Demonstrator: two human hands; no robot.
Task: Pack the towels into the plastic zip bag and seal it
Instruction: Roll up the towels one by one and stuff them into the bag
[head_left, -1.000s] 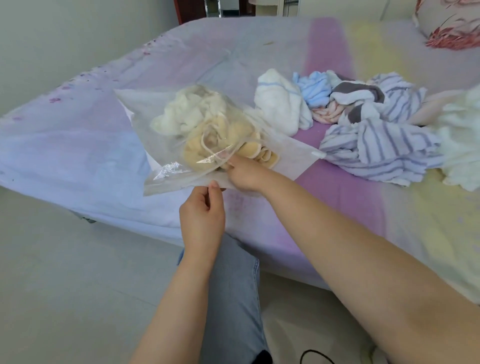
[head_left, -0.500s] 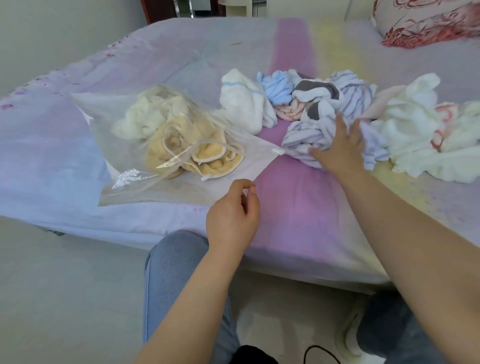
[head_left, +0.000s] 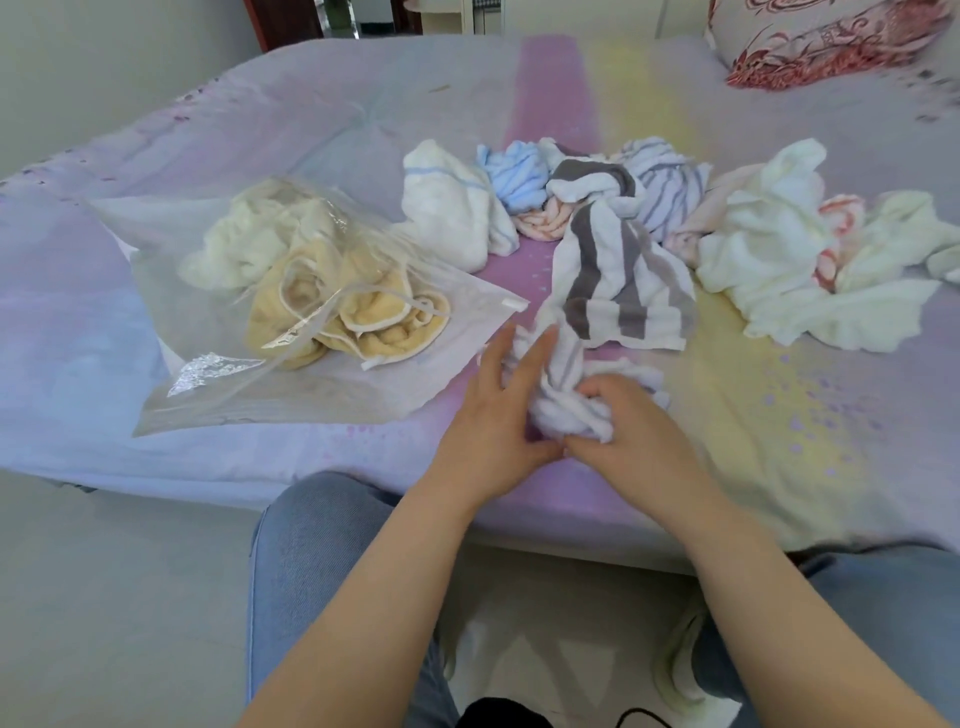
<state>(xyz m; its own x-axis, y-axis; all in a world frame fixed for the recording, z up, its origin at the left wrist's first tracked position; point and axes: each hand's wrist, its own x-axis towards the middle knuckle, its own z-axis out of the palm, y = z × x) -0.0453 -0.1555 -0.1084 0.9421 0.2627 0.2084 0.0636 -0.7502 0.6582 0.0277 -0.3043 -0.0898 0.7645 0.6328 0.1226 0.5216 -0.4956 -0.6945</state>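
A: Item one, the clear plastic zip bag (head_left: 291, 332)?
B: Lies flat on the pastel purple-and-yellow bed sheet (head_left: 779, 415), long axis slanting from far left to near right, its open mouth pointing toward the towel heap on the right. Holds a cream fluffy towel (head_left: 244, 244) and a yellow towel with white piping (head_left: 358, 322).

A: Item two, the grey-and-white broad-striped towel (head_left: 618, 280)?
B: Just right of the bag's mouth corner. Long axis runs from the far heap toward the person; the near end is bunched into a wad.

A: Hands?
B: The right hand (head_left: 628, 441) curls its fingers round that wad and grips it. The left hand (head_left: 493, 426) has fingers straight and slightly spread, resting against the wad's left side.

A: Loose stock?
B: Right of and beyond the bag: a white towel with thin blue line (head_left: 447, 208), a light blue rolled towel (head_left: 519, 176), a pink-striped towel (head_left: 540, 223), a white towel with thin blue-grey stripes (head_left: 665, 187), a crumpled white towel with red print (head_left: 789, 249).

A: Other?
B: A red-patterned floral pillow (head_left: 821, 36), far right of the bag.
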